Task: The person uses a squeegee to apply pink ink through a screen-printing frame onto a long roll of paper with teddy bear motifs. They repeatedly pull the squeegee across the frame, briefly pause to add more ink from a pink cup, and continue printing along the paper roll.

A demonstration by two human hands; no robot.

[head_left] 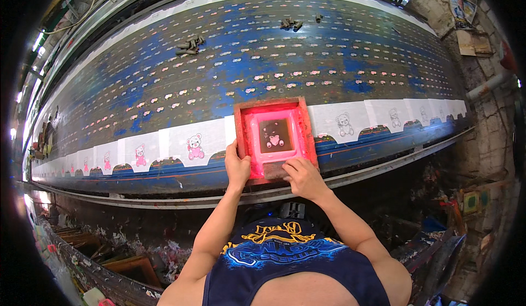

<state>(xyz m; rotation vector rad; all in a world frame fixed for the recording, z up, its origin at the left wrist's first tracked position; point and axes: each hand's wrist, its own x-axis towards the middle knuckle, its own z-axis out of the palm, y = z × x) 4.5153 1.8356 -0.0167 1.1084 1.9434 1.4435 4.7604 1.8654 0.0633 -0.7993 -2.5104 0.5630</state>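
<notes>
A wooden screen-printing frame point(302, 114), smeared with pink ink, lies on the near edge of the long table. Its dark mesh window point(267, 128) shows part of a bear design, with pink ink all around. My left hand point(238, 167) is closed on the frame's left side near its lower corner. At the frame's near end, my right hand point(304, 178) grips a flat brownish squeegee point(275, 170) that rests in the pink ink. Left of the frame, a white fabric piece point(179, 148) bears a bear with pink filled in. To the right, another fabric piece point(330, 121) shows a bear in outline only.
The long dark table point(219, 95) carries many rows of small printed marks. Small dark cylinders lie in a left pile point(190, 45) and a right pile point(292, 24). More white pieces line the near edge both ways. A metal rail point(181, 202) runs along the table's front.
</notes>
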